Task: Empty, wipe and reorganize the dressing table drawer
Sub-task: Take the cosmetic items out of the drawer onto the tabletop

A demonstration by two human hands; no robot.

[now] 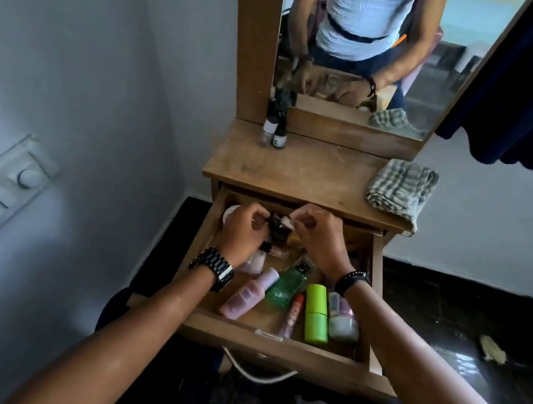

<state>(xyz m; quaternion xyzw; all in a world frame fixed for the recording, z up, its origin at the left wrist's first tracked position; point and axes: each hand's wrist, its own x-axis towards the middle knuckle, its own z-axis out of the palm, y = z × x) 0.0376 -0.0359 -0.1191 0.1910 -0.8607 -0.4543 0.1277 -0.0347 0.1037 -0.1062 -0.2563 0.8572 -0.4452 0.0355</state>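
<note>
Dressing table [297, 172] with mirror [416, 68] above and its drawer [275, 343] pulled fully open toward the person. The tabletop carries a folded checked cloth [400, 190] at its right edge and 2 small bottles [273, 132] at the back left, beside the mirror frame. The drawer is still crowded: near its front lie a pink bottle [249, 294], a green glass bottle [287, 283], a lime-green container [315, 314], a pale jar [342, 318] and a thin red-capped tube [292, 313]; a white round lid [230, 213] sits in the back left corner.

Both hands work at the back of the drawer. The left hand [243, 233] and right hand [318, 240] have curled fingers closed on a small dark-capped item [277, 224] held between them; what it is cannot be told.

Judged step: emptying, at an early stage, since most contents remain inside and the cloth lies unused. The next move probably calls for lifting the pinched item clear of the neighbouring bottles and setting it on the free tabletop, leaving room for the rest.
</note>
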